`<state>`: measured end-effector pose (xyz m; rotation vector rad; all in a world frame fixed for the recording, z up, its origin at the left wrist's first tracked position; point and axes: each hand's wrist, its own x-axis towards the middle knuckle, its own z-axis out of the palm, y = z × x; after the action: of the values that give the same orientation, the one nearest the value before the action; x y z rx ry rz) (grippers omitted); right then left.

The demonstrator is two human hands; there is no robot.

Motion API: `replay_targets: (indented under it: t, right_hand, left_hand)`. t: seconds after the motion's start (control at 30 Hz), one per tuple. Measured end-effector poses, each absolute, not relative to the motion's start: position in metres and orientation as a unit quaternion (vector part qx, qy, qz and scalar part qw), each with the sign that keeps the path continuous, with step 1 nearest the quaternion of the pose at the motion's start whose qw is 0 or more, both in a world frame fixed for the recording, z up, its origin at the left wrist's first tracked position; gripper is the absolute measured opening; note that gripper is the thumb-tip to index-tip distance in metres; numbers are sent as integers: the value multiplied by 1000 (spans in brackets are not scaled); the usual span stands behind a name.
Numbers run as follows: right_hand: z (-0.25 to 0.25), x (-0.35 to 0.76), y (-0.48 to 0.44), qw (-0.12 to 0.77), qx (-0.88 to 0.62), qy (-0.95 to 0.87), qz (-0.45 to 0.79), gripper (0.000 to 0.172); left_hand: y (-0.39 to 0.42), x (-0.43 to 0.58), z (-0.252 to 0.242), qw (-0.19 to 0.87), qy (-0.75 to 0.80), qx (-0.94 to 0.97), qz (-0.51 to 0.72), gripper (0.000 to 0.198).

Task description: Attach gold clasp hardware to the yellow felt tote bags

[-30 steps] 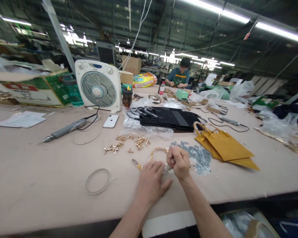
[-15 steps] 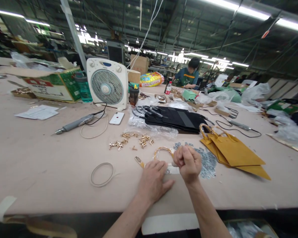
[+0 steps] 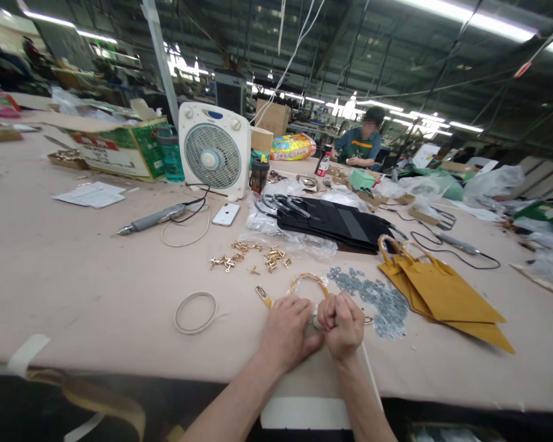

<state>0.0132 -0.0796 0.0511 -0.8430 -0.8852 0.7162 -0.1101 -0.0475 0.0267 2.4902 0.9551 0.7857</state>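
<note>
My left hand (image 3: 288, 331) lies flat, fingers stretched, on a beige bag panel (image 3: 308, 382) at the table's front edge. Beside it my right hand (image 3: 341, 325) is closed in a fist, low over the panel. A small pale end pokes out of the fist; the rest of what it holds is hidden. Beyond both hands arches a yellow bag handle (image 3: 308, 279) in clear wrap. A yellow tab with a metal fitting (image 3: 261, 293) sticks out on the left, and a metal fitting (image 3: 368, 320) shows on the right. Grey flat metal pieces (image 3: 382, 307) are spread right of my fist.
Gold-coloured fittings (image 3: 271, 258) lie ahead. A coil of cord (image 3: 196, 313), an electric screwdriver (image 3: 152, 219), a phone (image 3: 226, 214) and a fan (image 3: 214, 150) are leftward. Black bags (image 3: 336, 221) lie behind, yellow bags (image 3: 435, 282) at right. A co-worker (image 3: 362, 144) is across the table.
My right fist has come down and left, closer to my left hand. My left hand stays flat on the panel. The view has shifted slightly left.
</note>
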Motion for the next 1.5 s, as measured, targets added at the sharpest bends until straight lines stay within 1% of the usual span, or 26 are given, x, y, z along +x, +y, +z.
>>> replay_targets:
  t: [0.13, 0.27, 0.43, 0.57, 0.67, 0.77, 0.93, 1.0, 1.03, 1.1, 1.2, 1.23, 1.3, 1.37, 1.5]
  right_hand:
    - [40, 4, -82, 754, -400, -412, 318, 42]
    - [35, 2, -85, 746, -419, -437, 278, 43]
    - [34, 2, -87, 771, -401, -431, 243, 40]
    - [34, 2, -84, 769, -398, -440, 239, 40]
    - [33, 2, -81, 761, -400, -451, 239, 40]
    - [28, 1, -76, 739, -439, -468, 207, 41]
    - [22, -2, -69, 655, -532, -525, 112, 40]
    - [23, -2, -67, 641, -546, -532, 89, 40]
    - [24, -1, -66, 648, -546, -522, 96, 40]
    - [30, 1, -65, 681, -529, -484, 149, 43]
    - [41, 9, -63, 735, -481, -422, 226, 44]
    - [45, 11, -61, 749, -470, -405, 234, 44]
    - [50, 15, -55, 765, -459, -381, 242, 43]
    - [52, 17, -47, 759, -465, -373, 262, 43]
    - [50, 17, -35, 705, -504, -401, 296, 46]
  left_hand:
    - [-47, -110, 25, 186, 332, 882, 276, 34]
    - [-46, -110, 25, 188, 336, 882, 273, 28]
    - [-45, -111, 26, 194, 332, 882, 274, 33]
    - [-45, -111, 26, 192, 335, 880, 275, 25]
    - [-45, -111, 24, 194, 336, 881, 272, 28]
    - [-45, -111, 23, 199, 328, 883, 270, 30]
    - [-45, -111, 21, 194, 327, 882, 278, 27]
    - [-45, -111, 21, 195, 323, 883, 280, 29]
    - [-46, -112, 20, 197, 321, 882, 282, 31]
    - [-47, -112, 19, 200, 324, 879, 286, 37]
    - [-49, -112, 19, 195, 347, 870, 290, 53]
    - [-49, -112, 19, 193, 353, 868, 292, 55]
    - [-50, -112, 19, 190, 355, 867, 293, 54]
    - [-50, -113, 20, 193, 352, 868, 292, 51]
    - [-48, -113, 20, 201, 351, 869, 286, 55]
